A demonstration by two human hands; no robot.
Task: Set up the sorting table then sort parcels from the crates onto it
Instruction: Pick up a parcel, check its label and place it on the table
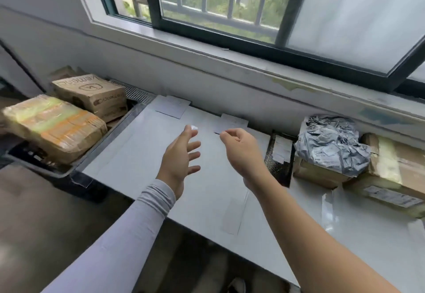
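print on both paper slips (232, 123) too small, right-hand boxes (395, 173) cut by the edge

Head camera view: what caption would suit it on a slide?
Both hands hover over the white sorting table, parcels waiting alongside.

Table (142, 154) between crate (41, 166) and parcels (333, 150).
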